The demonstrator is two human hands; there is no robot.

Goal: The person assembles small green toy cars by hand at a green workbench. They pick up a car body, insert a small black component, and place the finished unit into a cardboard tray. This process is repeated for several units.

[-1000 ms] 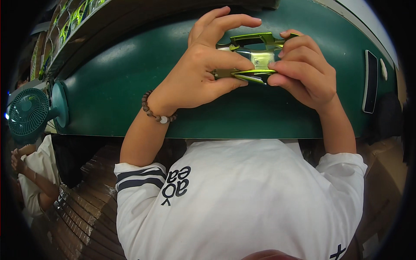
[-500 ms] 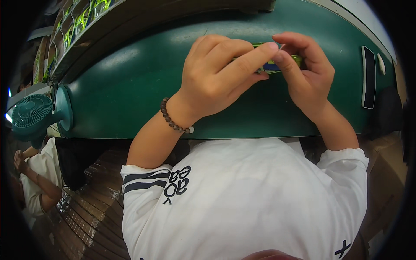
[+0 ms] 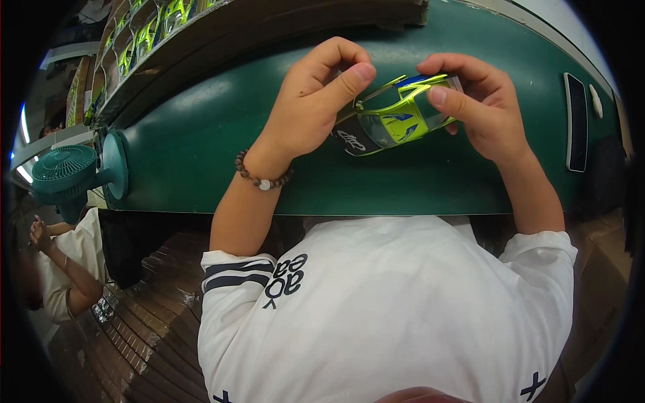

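A glossy lime-green toy car body shell (image 3: 402, 119), with clear windows, blue patches and a black hood, is tilted above the green table. My right hand (image 3: 487, 111) grips its rear end, thumb on the near face and fingers curled behind. At the hood end is my left hand (image 3: 306, 101), a beaded bracelet on its wrist. The left thumb and forefinger come together near the shell's upper edge; whatever lies between them is too small to make out. The other left fingers are hidden, and I cannot tell whether they touch the hood.
A shelf edge (image 3: 269, 47) crosses the back left, with packed green shells (image 3: 144, 40) behind it. A teal fan (image 3: 67, 171) stands at the left end. On the right lie a black phone-like slab (image 3: 576, 124) and a small white piece (image 3: 596, 101). Another person (image 3: 70, 269) sits at far left.
The car shell, mostly covered by my hands before, has turned and now shows its hood and windows. My left hand has drawn back leftward and rolled over; the right keeps its grip.
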